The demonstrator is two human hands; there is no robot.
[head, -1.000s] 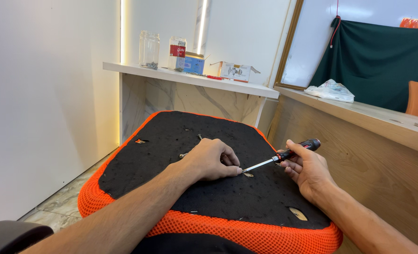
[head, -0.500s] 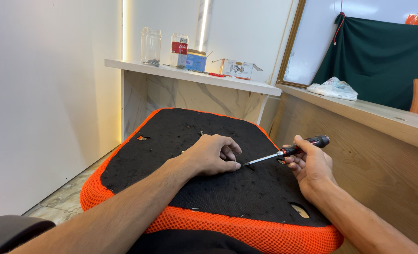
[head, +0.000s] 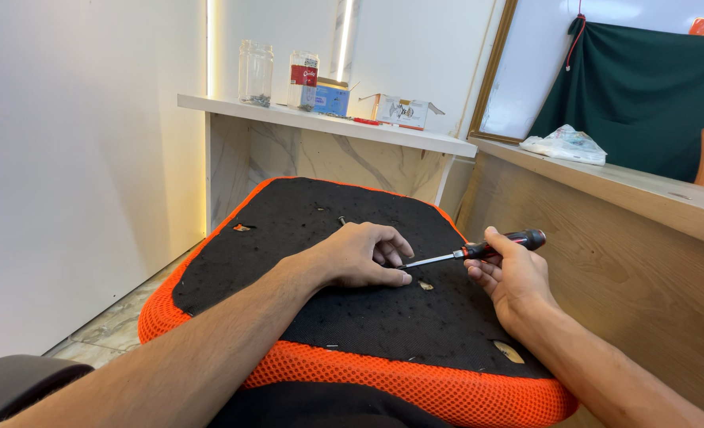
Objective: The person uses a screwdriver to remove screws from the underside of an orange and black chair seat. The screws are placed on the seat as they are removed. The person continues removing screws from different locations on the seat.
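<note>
Down on the black underside of the upturned orange seat cushion (head: 288,317), the left hand (head: 360,255) lies knuckles-up, fingers (head: 391,246) curled around a spot where the screwdriver tip meets the fabric; whether they pinch a screw there I cannot tell. Over on the other side, the right hand (head: 510,277) has its fingers wrapped on the black-and-red handle of the screwdriver (head: 478,251), shaft lying low and nearly flat, tip tucked just beside the left fingertips. One small hole (head: 425,284) shows in the fabric right next to them, another hole (head: 507,351) near the front edge, a third (head: 242,228) at the far left, and a loose screw (head: 341,220) stands further back.

Doing this well, by my reading, means raising the handle so the shaft lines up with the fastener, seating the tip fully, and keeping the guiding fingers clear of a slip. Beyond, jars (head: 255,73) and boxes (head: 402,111) sit on the marble worktop (head: 415,141).
</note>
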